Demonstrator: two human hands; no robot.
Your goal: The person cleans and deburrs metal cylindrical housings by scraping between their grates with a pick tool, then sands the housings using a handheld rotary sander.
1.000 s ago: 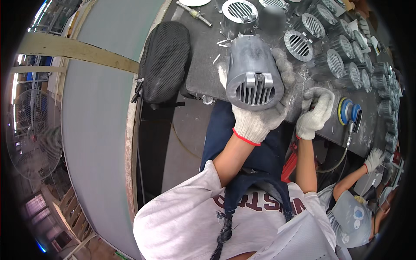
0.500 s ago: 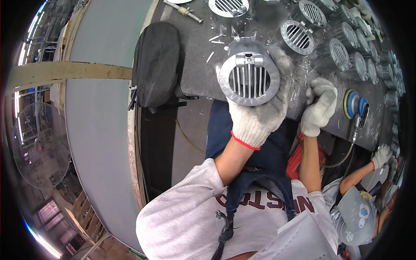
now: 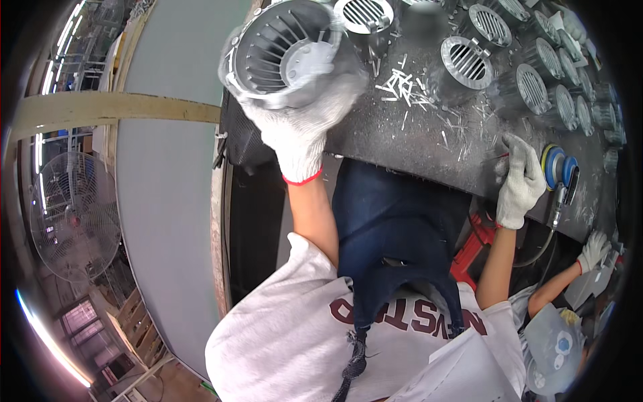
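Observation:
My left hand, in a white knit glove with a red cuff, grips a round metal housing at the upper left. Thin fins line its hollow inside, which faces up toward me. The fingers wrapped round it are partly hidden and blurred. My right hand, also gloved, hovers by the bench's front edge with its fingers curled. A tiny dark reddish tip shows at those fingers, too small to name. Right beside this hand is a blue and yellow disc sander with a hose.
Several grille-topped metal housings stand across the far and right side of the dark bench. White slivers lie scattered on it. A black mesh bag is partly covered at left. A co-worker's gloved hand is at lower right.
My left hand has carried the housing left and tipped it, so its hollow finned side shows instead of the grille. A pile of slivers is now uncovered. My right hand has shifted slightly right.

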